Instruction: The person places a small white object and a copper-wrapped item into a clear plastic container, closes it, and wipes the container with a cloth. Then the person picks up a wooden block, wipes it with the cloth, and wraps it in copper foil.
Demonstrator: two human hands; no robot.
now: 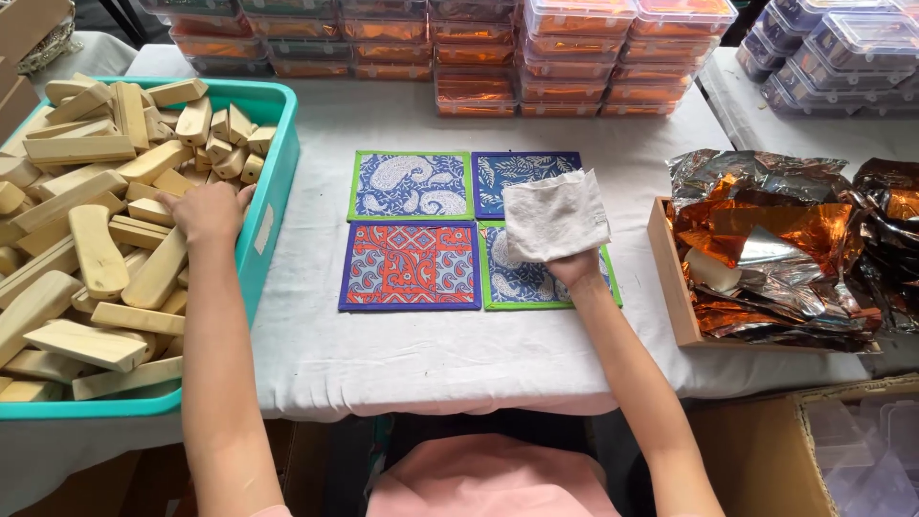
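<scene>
My left hand (206, 211) reaches into a teal tray (278, 163) at the left and rests palm down on a heap of pale wooden blocks (96, 249); whether its fingers grip one is hidden. My right hand (574, 266) holds a crumpled off-white cloth (555, 215) up over the table's middle. Beneath it lie several patterned fabric mats: a green-edged blue one (410, 185), a dark blue one (507, 170), a red and blue one (410, 265), and a green-edged one (522, 282) partly covered by the cloth.
A wooden tray (670, 287) at the right holds crumpled orange and silver foil (785, 239). Stacks of clear lidded boxes with orange contents (536, 48) line the back. More clear boxes (833, 48) sit far right. A cardboard box (766, 450) stands lower right.
</scene>
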